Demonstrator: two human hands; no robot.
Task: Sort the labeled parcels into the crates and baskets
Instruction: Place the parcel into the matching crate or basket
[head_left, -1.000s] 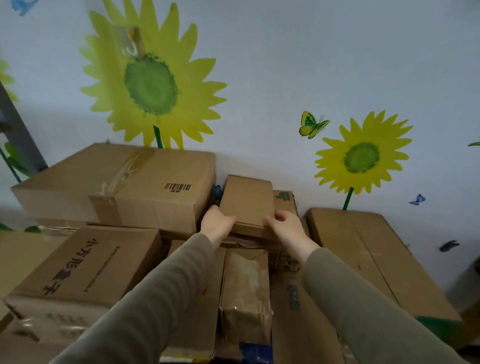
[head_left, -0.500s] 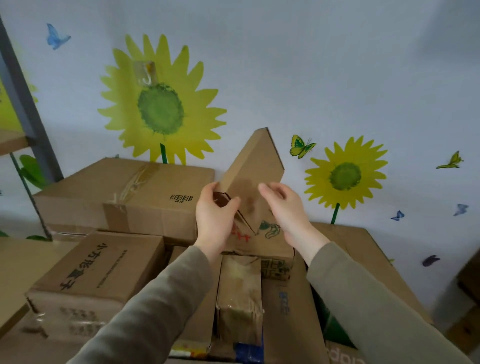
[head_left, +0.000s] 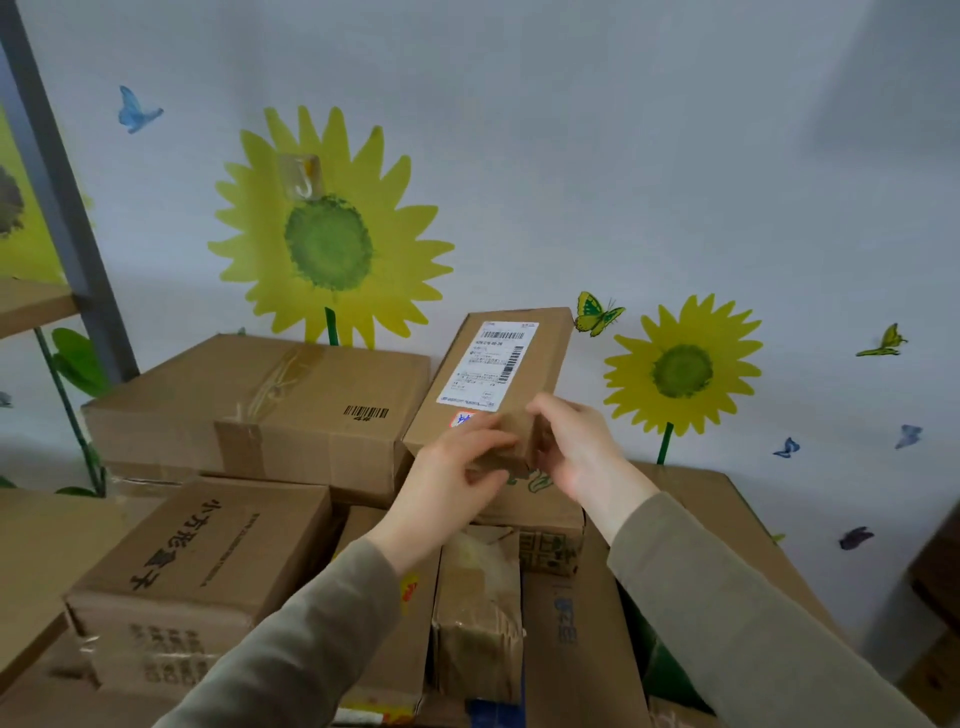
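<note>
Brown labeled parcel (head_left: 537, 358), tilted up, near end in the curled grip of left hand (head_left: 451, 480) and right hand (head_left: 577, 451).

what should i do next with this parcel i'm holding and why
Probably tilt the small parcel a little closer to read its white label. The left hand and right hand grip its near end, the label faces you, its print is too small to read, and no crate or basket shows.
</note>
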